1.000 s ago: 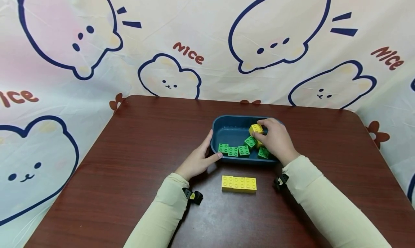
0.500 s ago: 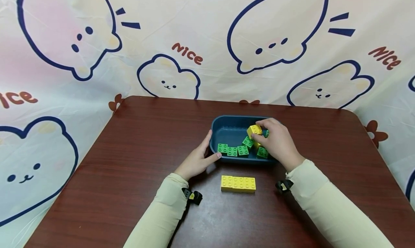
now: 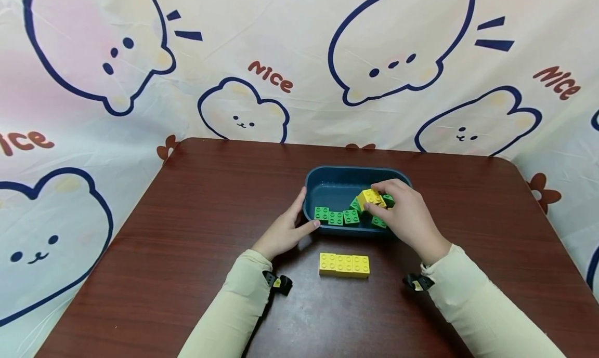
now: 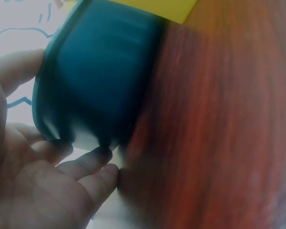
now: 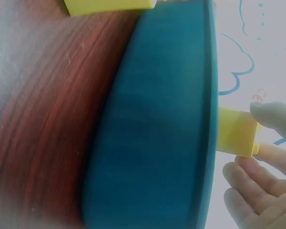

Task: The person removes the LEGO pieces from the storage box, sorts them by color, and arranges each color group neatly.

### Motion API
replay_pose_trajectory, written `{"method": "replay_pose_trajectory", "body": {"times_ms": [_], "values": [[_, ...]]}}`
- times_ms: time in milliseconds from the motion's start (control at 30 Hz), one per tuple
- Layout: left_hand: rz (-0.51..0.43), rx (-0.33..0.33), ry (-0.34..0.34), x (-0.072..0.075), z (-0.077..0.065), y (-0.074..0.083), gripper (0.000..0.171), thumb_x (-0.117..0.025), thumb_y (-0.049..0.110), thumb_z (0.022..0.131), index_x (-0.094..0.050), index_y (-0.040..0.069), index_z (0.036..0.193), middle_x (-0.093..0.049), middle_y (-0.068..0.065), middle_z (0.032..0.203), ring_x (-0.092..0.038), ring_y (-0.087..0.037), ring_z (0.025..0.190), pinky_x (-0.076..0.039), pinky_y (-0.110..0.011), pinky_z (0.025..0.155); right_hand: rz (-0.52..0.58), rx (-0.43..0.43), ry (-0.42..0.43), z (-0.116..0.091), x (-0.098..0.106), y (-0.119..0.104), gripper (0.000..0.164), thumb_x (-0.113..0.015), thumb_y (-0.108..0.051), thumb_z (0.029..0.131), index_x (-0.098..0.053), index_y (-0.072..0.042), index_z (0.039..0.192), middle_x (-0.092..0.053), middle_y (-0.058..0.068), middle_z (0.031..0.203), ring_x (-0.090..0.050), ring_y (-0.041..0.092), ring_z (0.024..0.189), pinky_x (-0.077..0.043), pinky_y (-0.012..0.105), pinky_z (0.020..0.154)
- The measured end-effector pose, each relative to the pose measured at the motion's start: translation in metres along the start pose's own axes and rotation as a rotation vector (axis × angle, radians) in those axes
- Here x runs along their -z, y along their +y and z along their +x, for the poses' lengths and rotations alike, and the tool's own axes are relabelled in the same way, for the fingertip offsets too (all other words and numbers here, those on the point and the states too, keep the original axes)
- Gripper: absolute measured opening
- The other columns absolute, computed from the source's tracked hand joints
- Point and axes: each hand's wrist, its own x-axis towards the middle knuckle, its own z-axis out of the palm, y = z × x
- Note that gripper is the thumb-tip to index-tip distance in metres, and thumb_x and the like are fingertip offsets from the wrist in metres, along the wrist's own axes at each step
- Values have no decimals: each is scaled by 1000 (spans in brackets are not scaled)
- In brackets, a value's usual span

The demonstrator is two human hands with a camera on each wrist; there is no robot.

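Note:
My right hand [image 3: 409, 212] pinches a yellow toy building brick [image 3: 369, 198] between thumb and fingers, over the right part of a dark blue tray [image 3: 327, 184]. In the right wrist view that yellow brick [image 5: 236, 131] shows above the tray's rim. Several green bricks [image 3: 351, 216] lie in the tray, mostly along its near side; some are partly hidden by the right hand. My left hand [image 3: 283, 233] rests against the tray's left near corner, thumb at the front rim and fingers along the left end. Its fairly straight fingers [image 4: 86, 164] touch the tray wall in the left wrist view.
Three yellow bricks [image 3: 344, 265] stand side by side in a row on the brown table [image 3: 210, 202], in front of the tray. A printed cloth [image 3: 309, 46] hangs behind the table and at its sides. Each wrist carries a black strapped camera.
My right hand and the yellow brick have shifted toward the near side of the tray, above the green bricks. The left hand and the yellow row have stayed in place.

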Motion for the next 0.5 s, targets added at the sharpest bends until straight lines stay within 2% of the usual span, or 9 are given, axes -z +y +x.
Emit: {"method": "replay_pose_trajectory", "body": {"times_ms": [300, 500], "values": [[6, 6, 9, 0, 0, 0, 87, -62, 40, 100, 0, 37, 161, -6, 12, 166, -18, -17, 151, -27, -43, 119, 30, 38, 36, -18, 4, -4, 43, -78, -25, 90, -67, -5, 126, -62, 12, 126, -59, 34, 114, -53, 53, 93], [18, 12, 6, -1, 1, -1, 86, -62, 37, 101, 0, 35, 161, -5, 12, 166, -18, -17, 151, -27, -44, 119, 36, 48, 56, -31, 5, -5, 45, -80, -27, 88, -68, -6, 126, -63, 10, 126, -56, 33, 120, -52, 54, 95]]}}
